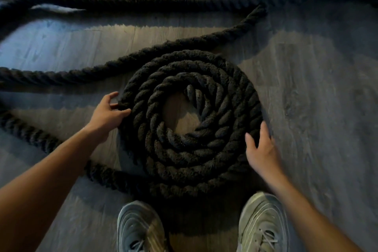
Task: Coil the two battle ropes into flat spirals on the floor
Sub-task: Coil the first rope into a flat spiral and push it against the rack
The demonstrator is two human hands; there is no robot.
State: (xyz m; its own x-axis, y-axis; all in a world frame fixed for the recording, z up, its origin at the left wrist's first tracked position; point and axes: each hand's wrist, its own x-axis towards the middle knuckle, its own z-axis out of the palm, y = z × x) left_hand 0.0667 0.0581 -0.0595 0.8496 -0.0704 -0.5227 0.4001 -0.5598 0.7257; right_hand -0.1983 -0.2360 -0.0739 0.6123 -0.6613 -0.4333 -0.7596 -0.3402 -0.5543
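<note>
On the left edge of the spiral [190, 122], the left hand [106, 113] is pressed, fingers spread, gripping nothing. The coil is being tightened mid-floor; loose rope [30, 131] trails left and must next be fed round. At the right edge, the right hand [262, 152] is laid open. Grey plank floor [317, 88], dimly lit.

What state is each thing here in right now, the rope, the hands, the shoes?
Coiled rope: flat spiral, several turns, centre open.
Loose rope: uncoiled, strung across the floor.
Left hand: open, fingers touching the coil's left edge.
Right hand: open, resting on the coil's right edge.
Shoes: planted just below the coil.
</note>
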